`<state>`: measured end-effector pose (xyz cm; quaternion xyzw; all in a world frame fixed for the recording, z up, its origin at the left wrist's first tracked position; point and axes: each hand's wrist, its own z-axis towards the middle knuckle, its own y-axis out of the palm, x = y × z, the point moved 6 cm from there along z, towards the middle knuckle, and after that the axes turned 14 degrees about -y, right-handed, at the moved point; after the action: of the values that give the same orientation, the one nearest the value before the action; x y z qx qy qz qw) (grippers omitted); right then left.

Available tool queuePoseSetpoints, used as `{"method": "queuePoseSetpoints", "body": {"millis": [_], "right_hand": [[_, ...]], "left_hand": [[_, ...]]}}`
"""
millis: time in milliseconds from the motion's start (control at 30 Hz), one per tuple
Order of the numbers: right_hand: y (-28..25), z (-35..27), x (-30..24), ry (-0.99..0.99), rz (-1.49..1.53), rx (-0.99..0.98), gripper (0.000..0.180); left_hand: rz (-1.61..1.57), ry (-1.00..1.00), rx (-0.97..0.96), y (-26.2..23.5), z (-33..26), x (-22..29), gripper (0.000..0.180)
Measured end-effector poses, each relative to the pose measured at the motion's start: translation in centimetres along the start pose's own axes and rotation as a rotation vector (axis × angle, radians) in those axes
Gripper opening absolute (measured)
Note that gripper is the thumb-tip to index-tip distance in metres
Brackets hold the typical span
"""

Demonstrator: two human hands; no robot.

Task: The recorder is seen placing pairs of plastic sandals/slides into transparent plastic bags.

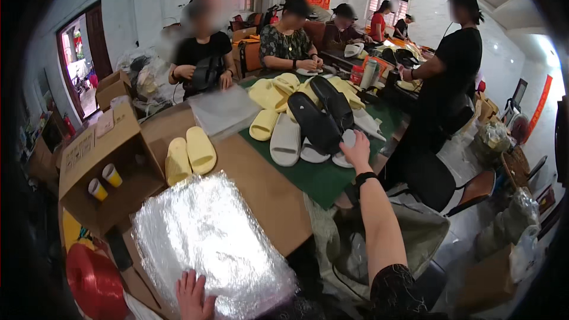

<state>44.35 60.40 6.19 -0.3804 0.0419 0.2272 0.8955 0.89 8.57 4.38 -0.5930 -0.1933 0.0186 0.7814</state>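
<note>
From the head view: the left hand [192,297], fingers spread, rests flat on the near edge of the shiny plastic sheet stack [207,240]. Farther right, the right hand [357,151] closes its fingers on a white slipper [345,148] beside the slipper pile [308,109].

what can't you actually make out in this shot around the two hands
- Right hand: reaches into the slipper pile; the back of the hand hides its fingertips, so any grip is unclear.
- Left hand: rests on the clear plastic bag stack; the lower edge cuts off its wrist.
- Open cardboard box: the two cups inside are too small to show their contents.
- Far end of the table: blurred and crowded, small items unreadable.
</note>
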Motion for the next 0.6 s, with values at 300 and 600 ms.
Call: {"method": "queuePoseSetpoints", "body": {"millis": [300,600], "right_hand": [[5.4,4.8,3.7,0.477,0.318,-0.249,0.103],[9.9,4.4,6.8,0.309,0.171,-0.272,0.062]], "left_hand": [[-0.068,-0.058,-0.162,0.9,0.1,0.0,0.055],[-0.050,-0.082,-0.202,0.9,0.7,0.0,0.056]]}}
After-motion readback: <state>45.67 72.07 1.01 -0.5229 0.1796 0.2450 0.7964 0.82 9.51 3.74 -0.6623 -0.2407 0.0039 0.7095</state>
